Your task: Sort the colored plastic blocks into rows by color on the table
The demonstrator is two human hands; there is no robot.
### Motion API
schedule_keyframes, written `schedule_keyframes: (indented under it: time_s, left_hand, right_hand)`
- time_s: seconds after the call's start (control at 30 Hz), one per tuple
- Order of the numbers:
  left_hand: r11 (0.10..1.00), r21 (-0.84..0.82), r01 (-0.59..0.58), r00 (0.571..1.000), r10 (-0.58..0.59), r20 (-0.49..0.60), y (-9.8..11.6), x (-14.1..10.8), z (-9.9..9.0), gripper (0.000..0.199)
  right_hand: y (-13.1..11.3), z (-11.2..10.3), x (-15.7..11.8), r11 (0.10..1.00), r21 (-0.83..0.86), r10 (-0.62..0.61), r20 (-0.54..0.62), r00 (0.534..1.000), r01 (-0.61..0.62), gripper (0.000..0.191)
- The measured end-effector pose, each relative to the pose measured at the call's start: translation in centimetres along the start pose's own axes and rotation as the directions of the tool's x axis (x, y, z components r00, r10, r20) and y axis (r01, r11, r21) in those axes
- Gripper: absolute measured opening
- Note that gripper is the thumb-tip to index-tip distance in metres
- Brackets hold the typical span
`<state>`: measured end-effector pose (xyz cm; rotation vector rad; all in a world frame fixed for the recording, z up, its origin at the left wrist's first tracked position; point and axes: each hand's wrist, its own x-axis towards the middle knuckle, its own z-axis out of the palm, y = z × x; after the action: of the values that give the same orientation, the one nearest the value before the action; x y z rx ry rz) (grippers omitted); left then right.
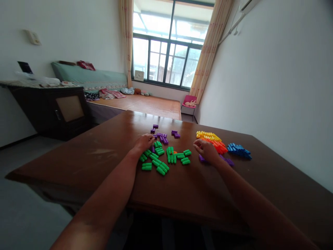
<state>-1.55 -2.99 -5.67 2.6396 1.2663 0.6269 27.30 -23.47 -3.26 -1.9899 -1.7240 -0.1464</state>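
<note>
My left hand (146, 141) is over the left of the table, its fingers closed at a purple plastic building block (155, 136). More purple blocks (163, 139) lie just beyond it. Green blocks (156, 162), shaped like short joined tubes with rounded ends, are spread loosely beside and in front of that hand. An orange piece (175, 152) shows among them. My right hand (205, 148) hovers at the near left edge of a pile of orange blocks (220, 146), fingers curled together; whatever is between them is hidden. Purple blocks (229, 161) lie partly behind the right wrist.
Yellow blocks (208, 134) are grouped behind the orange ones, and blue blocks (238, 150) to their right. The brown table (104, 152) has a glossy top. Beyond stand a low bed (153, 106), a pink chair (189, 101) and a dark cabinet (44, 107).
</note>
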Motion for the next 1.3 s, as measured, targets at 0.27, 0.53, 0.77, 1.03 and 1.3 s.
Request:
schedule_keyframes:
  time_s: [0.27,0.53,0.77,1.03,1.3]
  left_hand:
    - [0.998,-0.066,0.011,1.0,-0.01,0.02,0.0,-0.1,1.0,0.031]
    - [0.998,-0.059,-0.025,1.0,0.025,0.005,-0.2,0.1,1.3,0.03]
    - [0.999,-0.048,-0.021,0.999,0.022,0.029,-0.4,0.4,1.2,0.033]
    - [0.996,-0.032,-0.081,0.996,0.082,0.031,-1.3,1.0,1.7,0.034]
    - [0.998,-0.009,-0.063,0.996,0.064,0.065,-1.6,1.3,1.6,0.038]
  right_hand:
    - [-2.2,7.7,12.3,0.988,-0.137,0.084,0.127,0.988,-0.066,0.036]
    - [-4.1,12.0,15.1,0.981,-0.149,0.155,0.193,0.969,-0.127,0.035]
    - [-6.3,9.9,12.4,0.999,0.026,0.044,0.079,0.996,-0.046,0.028]
    - [3.1,-2.4,2.5,0.875,0.485,0.03,-0.083,0.996,0.014,0.037]
    - [15.8,-7.5,-7.2,0.746,0.564,0.318,0.164,0.934,-0.354,0.058]
